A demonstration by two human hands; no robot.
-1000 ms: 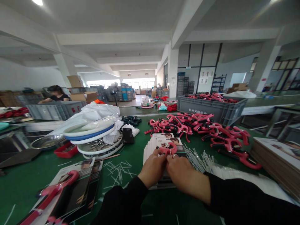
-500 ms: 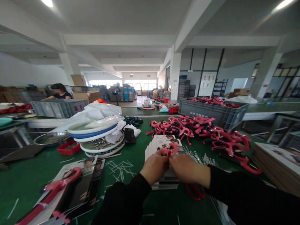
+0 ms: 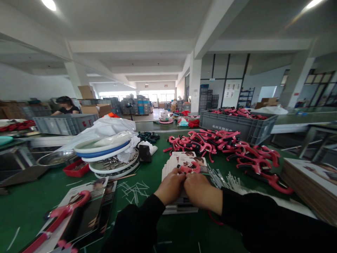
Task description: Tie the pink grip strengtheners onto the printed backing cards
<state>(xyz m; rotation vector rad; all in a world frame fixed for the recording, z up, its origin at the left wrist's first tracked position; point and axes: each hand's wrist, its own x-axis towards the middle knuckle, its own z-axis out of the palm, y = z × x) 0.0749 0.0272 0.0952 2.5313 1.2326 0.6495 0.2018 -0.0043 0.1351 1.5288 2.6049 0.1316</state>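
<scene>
A worker's left hand (image 3: 171, 186) and right hand (image 3: 201, 191) met over a pink-handled tool (image 3: 188, 168) at a green factory bench (image 3: 31, 214), as seen from the worker's head-worn camera. The fingers (image 3: 184, 177) of both hands curled inward and pressed together, pinching the tool, though the hands partly hid the exact grip. The tool lay on a fanned stack of printed cards (image 3: 171, 168), with a heap of matching pink tools (image 3: 223, 147) just beyond and loose white plastic strips (image 3: 223, 181) beside the right forearm. A slip of the fingers could have knocked the fanned stack out of line, and a sleeve dragged across the strips could have scattered them among the cards. A red cord (image 3: 214, 219) below the right forearm posed a snagging risk. A grey plastic crate (image 3: 237, 123) stood behind the heap, while a co-worker (image 3: 65, 109) was at work far off to the left
</scene>
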